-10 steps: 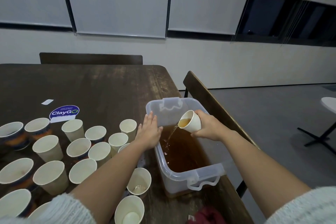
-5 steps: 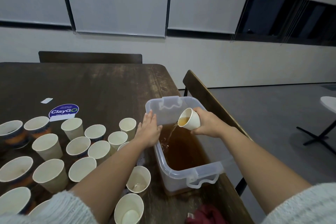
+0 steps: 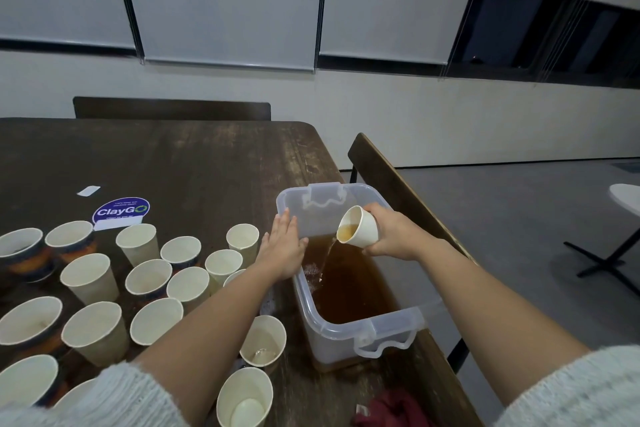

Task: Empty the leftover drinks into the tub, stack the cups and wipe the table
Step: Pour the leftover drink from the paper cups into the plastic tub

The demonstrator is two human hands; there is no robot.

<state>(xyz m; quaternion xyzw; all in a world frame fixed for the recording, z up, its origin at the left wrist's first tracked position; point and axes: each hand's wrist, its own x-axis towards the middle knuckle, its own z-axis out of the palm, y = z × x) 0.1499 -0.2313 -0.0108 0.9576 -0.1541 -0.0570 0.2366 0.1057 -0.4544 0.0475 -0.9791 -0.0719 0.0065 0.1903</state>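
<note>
Room: dark wooden table [image 3: 194, 163] against a pale wall, roller blinds drawn above, grey floor to the right.
Right hand: right hand [image 3: 393, 234] wraps round a small paper cup [image 3: 358, 226], tipped with its mouth facing left and down over the tub; a thin amber stream runs from the lip.
Left hand: left hand [image 3: 282, 248] lies flat, fingers straight, pressed on the tub's left rim, holding nothing.
Tub: clear plastic tub [image 3: 374, 331] at the table's right edge, clip handles near and far, holding a good depth of brown liquid [image 3: 349, 284]; foam where the stream lands.
Other cups: many paper cups [image 3: 154, 279] stand upright to the left, near the left forearm; one near cup [image 3: 263, 340] shows a little liquid at its bottom. Contents of most I cannot tell.
Progress: judged early; none stacked, wiping not begun.
Risk, splash: stream lands close to the left wall, so a faster tilt could throw drops over the rim onto the wood.
Risk, knock: left forearm passes just over the cup cluster; drawing it back low could topple one.
Risk, tub: it sits at the table edge, so a sideways push could slop it.
Nearby: red cloth [image 3: 394, 409] at the near edge; purple sticker [image 3: 121, 210] on the table; chair back [image 3: 398, 191] right of the tub.
</note>
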